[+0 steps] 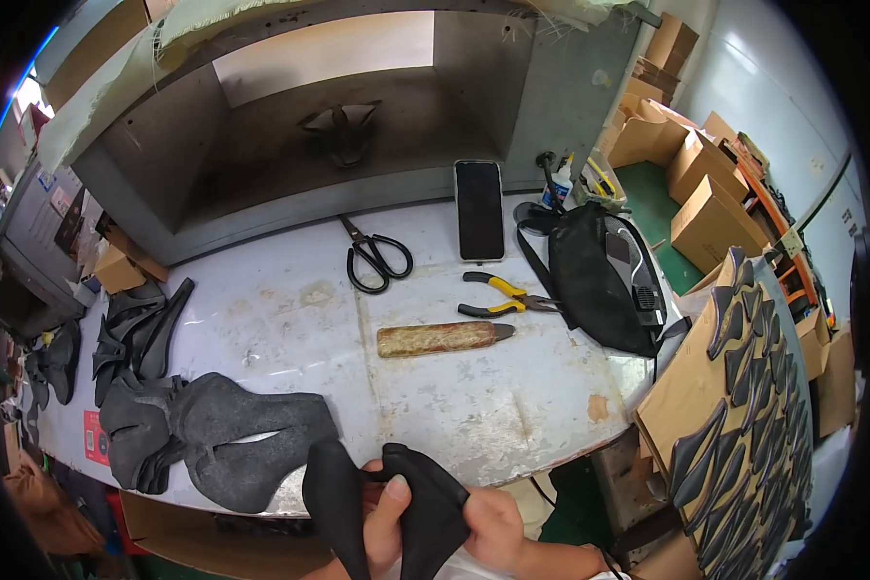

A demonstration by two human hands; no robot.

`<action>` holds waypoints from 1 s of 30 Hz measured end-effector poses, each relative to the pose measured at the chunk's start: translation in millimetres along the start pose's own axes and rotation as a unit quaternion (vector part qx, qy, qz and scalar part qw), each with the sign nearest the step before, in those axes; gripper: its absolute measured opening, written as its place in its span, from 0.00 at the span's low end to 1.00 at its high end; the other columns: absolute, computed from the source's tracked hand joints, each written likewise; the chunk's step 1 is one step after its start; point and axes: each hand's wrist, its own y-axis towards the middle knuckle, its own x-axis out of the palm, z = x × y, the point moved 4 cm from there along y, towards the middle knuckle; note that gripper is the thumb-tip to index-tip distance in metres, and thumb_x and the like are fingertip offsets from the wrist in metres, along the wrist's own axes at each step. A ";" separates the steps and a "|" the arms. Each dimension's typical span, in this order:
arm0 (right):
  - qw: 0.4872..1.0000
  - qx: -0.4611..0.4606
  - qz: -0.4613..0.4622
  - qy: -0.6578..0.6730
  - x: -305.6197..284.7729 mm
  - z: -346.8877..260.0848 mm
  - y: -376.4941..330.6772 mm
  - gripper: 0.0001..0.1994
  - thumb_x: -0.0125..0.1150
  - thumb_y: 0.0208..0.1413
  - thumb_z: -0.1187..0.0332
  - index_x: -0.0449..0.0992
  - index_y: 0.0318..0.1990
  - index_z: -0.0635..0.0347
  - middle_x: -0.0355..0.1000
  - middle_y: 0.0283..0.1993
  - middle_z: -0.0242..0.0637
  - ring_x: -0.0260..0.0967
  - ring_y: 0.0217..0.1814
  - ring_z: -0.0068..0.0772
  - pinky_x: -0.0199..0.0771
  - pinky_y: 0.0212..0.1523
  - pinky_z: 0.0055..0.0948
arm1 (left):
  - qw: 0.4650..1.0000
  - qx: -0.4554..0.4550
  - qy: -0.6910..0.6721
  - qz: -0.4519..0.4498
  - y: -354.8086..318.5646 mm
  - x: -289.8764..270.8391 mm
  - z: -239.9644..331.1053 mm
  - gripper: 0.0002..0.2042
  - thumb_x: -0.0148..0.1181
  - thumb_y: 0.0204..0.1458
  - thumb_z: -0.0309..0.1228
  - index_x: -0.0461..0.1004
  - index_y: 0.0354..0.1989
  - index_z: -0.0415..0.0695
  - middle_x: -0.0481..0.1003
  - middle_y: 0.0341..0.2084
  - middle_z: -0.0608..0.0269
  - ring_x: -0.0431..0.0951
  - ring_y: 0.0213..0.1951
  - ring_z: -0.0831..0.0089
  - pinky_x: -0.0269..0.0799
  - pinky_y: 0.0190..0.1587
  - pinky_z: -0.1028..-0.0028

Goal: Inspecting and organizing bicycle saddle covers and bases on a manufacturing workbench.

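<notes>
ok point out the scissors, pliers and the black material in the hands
Scissors [361, 240], head view, near the pivot
Pliers [533, 303], head view, metal joint
Black material [427, 505], head view, its right-hand part

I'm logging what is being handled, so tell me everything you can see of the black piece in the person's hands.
The black piece is dark and matte, with the look of thin, flexible leather or fabric. It shows two rounded upper parts with a gap between them; whether they are one folded piece is unclear. It is held raised at the table's front edge. The left hand grips it at the gap; the right hand holds its right edge.
</notes>
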 end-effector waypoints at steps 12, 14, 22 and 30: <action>0.962 0.056 0.111 0.243 -29.3 -6.9 4.9 0.19 0.55 0.62 0.57 0.69 0.27 0.67 0.64 0.22 0.28 0.57 0.24 0.16 0.55 0.24 0.22 | 0.987 -0.079 -0.007 -0.139 16.6 -55.8 -12.0 0.22 0.52 0.59 0.45 0.73 0.40 0.32 0.75 0.42 0.49 0.74 0.45 0.63 0.66 0.53 0.67; 0.990 -0.025 0.046 0.132 -48.2 -3.8 4.9 0.21 0.55 0.62 0.57 0.69 0.25 0.67 0.65 0.21 0.28 0.57 0.23 0.17 0.54 0.22 0.23 | 0.970 -0.034 -0.172 -0.169 18.3 -57.1 12.9 0.21 0.51 0.60 0.43 0.72 0.41 0.31 0.75 0.39 0.48 0.76 0.40 0.63 0.70 0.45 0.69; 0.912 -0.155 0.200 -0.322 -49.5 -38.3 26.3 0.09 0.66 0.50 0.73 0.73 0.37 0.64 0.72 0.32 0.42 0.69 0.31 0.37 0.69 0.34 0.30 | 0.891 0.246 0.381 -0.039 3.9 -32.9 76.4 0.05 0.67 0.44 0.21 0.77 0.23 0.33 0.75 0.17 0.60 0.74 0.21 0.76 0.66 0.25 0.79; 0.933 -0.165 -0.003 -0.321 20.6 -51.7 4.5 0.25 0.54 0.61 0.71 0.57 0.64 0.68 0.73 0.44 0.48 0.73 0.43 0.35 0.70 0.43 0.26 | 0.883 0.315 0.336 -0.087 -2.4 -6.1 63.0 0.07 0.64 0.44 0.23 0.74 0.19 0.36 0.70 0.14 0.62 0.66 0.16 0.73 0.60 0.20 0.76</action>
